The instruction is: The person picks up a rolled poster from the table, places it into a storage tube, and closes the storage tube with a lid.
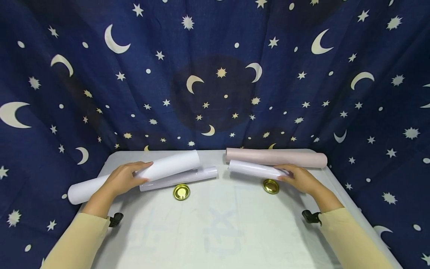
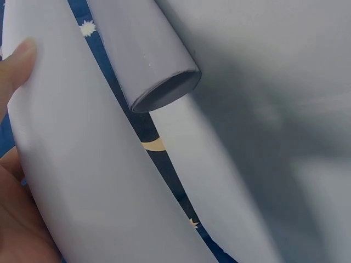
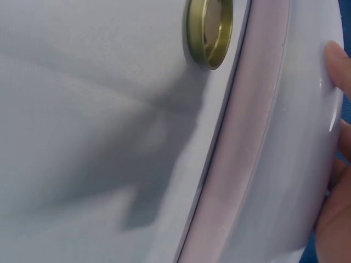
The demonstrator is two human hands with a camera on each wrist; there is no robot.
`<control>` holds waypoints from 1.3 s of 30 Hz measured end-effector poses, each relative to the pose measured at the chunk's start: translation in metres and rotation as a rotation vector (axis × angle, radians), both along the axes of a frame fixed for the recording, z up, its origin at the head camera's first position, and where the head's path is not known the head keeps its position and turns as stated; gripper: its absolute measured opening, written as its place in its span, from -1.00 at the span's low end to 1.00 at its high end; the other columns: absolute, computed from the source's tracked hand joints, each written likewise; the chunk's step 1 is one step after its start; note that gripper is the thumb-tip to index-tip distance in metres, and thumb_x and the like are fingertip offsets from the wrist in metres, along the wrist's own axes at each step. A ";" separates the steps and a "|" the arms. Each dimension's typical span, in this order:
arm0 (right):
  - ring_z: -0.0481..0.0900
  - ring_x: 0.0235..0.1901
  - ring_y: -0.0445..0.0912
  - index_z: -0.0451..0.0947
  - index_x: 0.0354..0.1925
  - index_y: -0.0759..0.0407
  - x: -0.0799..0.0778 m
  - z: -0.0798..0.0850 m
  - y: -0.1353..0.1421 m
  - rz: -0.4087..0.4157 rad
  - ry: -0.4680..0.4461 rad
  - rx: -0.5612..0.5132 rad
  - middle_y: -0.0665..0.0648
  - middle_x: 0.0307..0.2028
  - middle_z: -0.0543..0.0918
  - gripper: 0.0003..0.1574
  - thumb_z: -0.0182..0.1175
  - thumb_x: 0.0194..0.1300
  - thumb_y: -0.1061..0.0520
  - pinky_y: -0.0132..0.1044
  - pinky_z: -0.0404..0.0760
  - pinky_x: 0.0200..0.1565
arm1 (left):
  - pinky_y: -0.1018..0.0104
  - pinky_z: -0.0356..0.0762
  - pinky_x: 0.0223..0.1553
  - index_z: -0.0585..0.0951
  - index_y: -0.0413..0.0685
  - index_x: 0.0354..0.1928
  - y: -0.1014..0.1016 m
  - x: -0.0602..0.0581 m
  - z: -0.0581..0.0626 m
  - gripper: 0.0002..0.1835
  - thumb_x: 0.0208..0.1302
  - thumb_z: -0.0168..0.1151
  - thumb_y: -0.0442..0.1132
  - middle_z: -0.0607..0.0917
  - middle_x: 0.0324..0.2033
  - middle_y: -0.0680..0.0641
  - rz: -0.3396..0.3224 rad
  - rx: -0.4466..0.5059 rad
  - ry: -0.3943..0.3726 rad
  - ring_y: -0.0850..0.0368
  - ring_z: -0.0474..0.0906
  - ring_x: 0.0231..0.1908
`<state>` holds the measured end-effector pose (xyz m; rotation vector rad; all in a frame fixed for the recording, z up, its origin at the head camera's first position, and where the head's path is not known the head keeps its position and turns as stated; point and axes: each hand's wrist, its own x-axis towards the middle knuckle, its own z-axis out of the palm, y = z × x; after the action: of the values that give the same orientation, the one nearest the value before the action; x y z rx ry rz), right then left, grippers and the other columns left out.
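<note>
While the left hand [image 1: 122, 178] grips the white roll [image 1: 173, 164] left of the pink roll [image 1: 279, 157], and the right hand [image 1: 299, 179] the glossy roll [image 1: 252, 169] in front, both seem light, crushable, best held mid-length.

The head camera looks forward and down over rolls [image 1: 173, 165] the wrist cameras show close-up.

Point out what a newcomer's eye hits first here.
The star-and-moon navy cloth fills the background behind the white table. Next, the left hand grips a large white roll at left, the right hand a glossy pale roll at right. Two shiny gold dishes lie on the table between the hands.
</note>
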<state>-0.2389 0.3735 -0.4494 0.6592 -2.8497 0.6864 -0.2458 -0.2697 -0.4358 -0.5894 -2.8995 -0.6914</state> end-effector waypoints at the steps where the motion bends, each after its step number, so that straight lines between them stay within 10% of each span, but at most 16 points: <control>1: 0.58 0.03 0.11 0.61 0.18 0.13 0.000 0.001 0.000 0.000 0.000 -0.001 0.22 0.10 0.66 -0.47 0.40 0.26 0.10 0.13 0.51 0.06 | -0.21 0.35 0.25 0.53 0.26 0.36 0.000 0.002 -0.001 -0.28 0.12 0.53 -0.02 0.59 0.25 -0.13 -0.003 0.002 0.002 -0.23 0.44 0.28; 29: 0.53 0.06 -0.04 0.60 0.21 0.00 0.009 0.025 -0.025 0.051 -0.004 -0.060 0.09 0.14 0.64 -0.50 0.37 0.32 0.03 -0.25 0.51 0.02 | -0.05 0.53 0.09 0.58 0.32 0.30 0.021 0.035 -0.014 -0.31 0.06 0.56 0.04 0.64 0.19 0.02 -0.064 0.119 -0.014 -0.09 0.52 0.22; 39: 0.52 0.15 0.01 0.60 0.22 0.00 0.004 0.024 -0.042 0.087 -0.067 -0.063 0.09 0.17 0.63 -0.48 0.36 0.32 0.00 0.04 0.53 0.09 | -0.04 0.53 0.08 0.58 0.43 0.28 0.027 0.038 -0.016 -0.32 0.05 0.57 0.06 0.63 0.21 0.03 -0.043 0.156 -0.066 -0.08 0.51 0.23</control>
<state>-0.2354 0.3316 -0.4252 0.7689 -2.8601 0.8228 -0.2075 -0.2427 -0.4521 -0.6226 -2.8641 -0.9494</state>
